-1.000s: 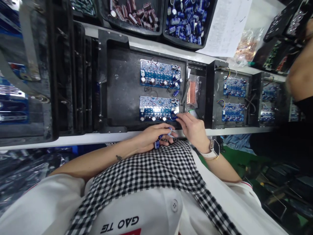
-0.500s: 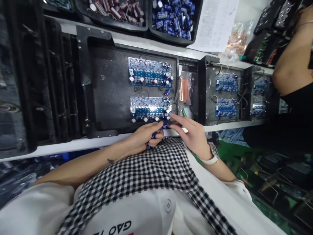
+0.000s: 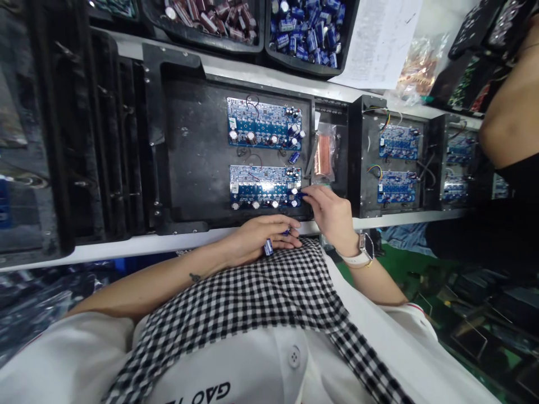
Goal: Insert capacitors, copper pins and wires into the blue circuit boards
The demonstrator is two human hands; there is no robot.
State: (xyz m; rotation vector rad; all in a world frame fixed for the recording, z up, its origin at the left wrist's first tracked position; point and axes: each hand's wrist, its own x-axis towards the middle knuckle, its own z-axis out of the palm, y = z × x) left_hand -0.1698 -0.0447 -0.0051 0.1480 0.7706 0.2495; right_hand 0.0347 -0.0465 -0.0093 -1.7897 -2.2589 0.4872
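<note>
My left hand [image 3: 263,235] rests at the bench's front edge, closed around several small blue capacitors [image 3: 268,246]. My right hand [image 3: 330,212], with a white watch on its wrist, pinches one blue capacitor [image 3: 301,194] at the right end of the near blue circuit board [image 3: 264,187]. That board lies in a black carrier tray [image 3: 189,163]. A second blue circuit board [image 3: 263,123] sits farther back in the same tray, with a loose blue capacitor [image 3: 294,157] lying between the two boards.
Black bins of maroon capacitors [image 3: 210,17] and blue capacitors [image 3: 307,31] stand at the back. A bag of copper coils [image 3: 325,150] lies right of the tray. More carrier trays with boards [image 3: 396,168] run to the right. Another person's arm [image 3: 511,123] is at far right.
My right hand went from spread fingers half a second ago to a pinch at the near board's right end. My left hand stayed closed at the front edge.
</note>
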